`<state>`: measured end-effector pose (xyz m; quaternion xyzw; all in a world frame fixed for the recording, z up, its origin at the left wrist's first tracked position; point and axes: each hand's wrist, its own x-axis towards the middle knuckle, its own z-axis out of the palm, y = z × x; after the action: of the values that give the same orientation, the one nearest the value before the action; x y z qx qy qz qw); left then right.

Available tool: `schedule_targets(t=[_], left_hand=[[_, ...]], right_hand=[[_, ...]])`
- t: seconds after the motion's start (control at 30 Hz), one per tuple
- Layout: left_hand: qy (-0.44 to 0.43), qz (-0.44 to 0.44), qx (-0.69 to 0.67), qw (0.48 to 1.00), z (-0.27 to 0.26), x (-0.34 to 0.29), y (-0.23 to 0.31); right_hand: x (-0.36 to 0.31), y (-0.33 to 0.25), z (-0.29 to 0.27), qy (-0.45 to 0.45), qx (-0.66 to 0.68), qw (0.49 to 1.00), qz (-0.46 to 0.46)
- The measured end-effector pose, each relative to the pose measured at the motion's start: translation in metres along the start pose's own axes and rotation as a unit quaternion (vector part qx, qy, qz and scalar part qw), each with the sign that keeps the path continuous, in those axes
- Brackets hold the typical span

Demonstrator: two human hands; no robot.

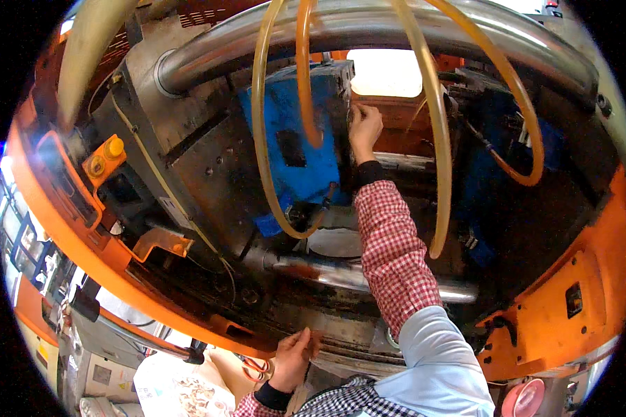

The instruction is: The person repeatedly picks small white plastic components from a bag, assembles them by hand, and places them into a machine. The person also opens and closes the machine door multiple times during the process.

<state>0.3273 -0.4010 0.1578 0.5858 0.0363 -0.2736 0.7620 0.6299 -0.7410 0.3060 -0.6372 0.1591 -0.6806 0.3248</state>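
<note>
My right hand (366, 131) reaches deep into the machine, beside the inner edge of a blue mould half (299, 163). Its fingers are curled and pinched together at the dark mould face; anything between them is too small to make out. Lower down, my left hand (292, 358) is held near the machine's front edge, with thumb and fingers pressed together. Whatever it may hold cannot be made out. Red checked sleeves with black cuffs cover both forearms.
Yellowish hoses (442, 160) loop down around my right arm. A thick steel bar (368, 35) crosses above, and a thinner bar (327, 273) below. Another blue mould half (480, 187) stands right. Orange frame parts (563, 313) flank the opening; a white sack (181, 386) and pink container (523, 398) sit below.
</note>
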Motion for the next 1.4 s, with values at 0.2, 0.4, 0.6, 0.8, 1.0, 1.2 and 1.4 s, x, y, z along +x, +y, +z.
schedule_targets(t=[0.2, 0.4, 0.6, 0.8, 1.0, 1.2, 1.4], left_hand=[[-0.027, 0.002, 0.001, 1.000, -0.012, 0.005, -0.011], [-0.021, -0.013, -0.002, 1.000, -0.006, 0.010, -0.010], [-0.025, -0.011, 0.028, 0.999, -0.005, 0.011, -0.010], [-0.039, 0.042, 0.130, 0.990, 0.003, 0.012, -0.006], [-0.022, -0.015, 0.038, 0.999, -0.009, 0.014, -0.017], [-0.001, -0.007, 0.090, 0.996, -0.008, 0.000, -0.012], [0.015, 0.011, 0.073, 0.997, -0.028, -0.004, -0.026]], right_hand=[[0.006, -0.003, 0.015, 0.008, 0.041, 0.998, -0.047], [0.005, -0.001, 0.015, -0.029, 0.012, 0.998, -0.046], [-0.001, -0.007, 0.002, -0.149, -0.079, 0.983, -0.074], [-0.005, 0.018, -0.009, -0.166, -0.071, 0.983, -0.035], [-0.023, 0.023, -0.022, -0.230, -0.073, 0.970, 0.013], [-0.028, 0.021, -0.034, -0.258, -0.016, 0.964, 0.059], [-0.043, 0.048, -0.039, -0.302, -0.016, 0.944, 0.131]])
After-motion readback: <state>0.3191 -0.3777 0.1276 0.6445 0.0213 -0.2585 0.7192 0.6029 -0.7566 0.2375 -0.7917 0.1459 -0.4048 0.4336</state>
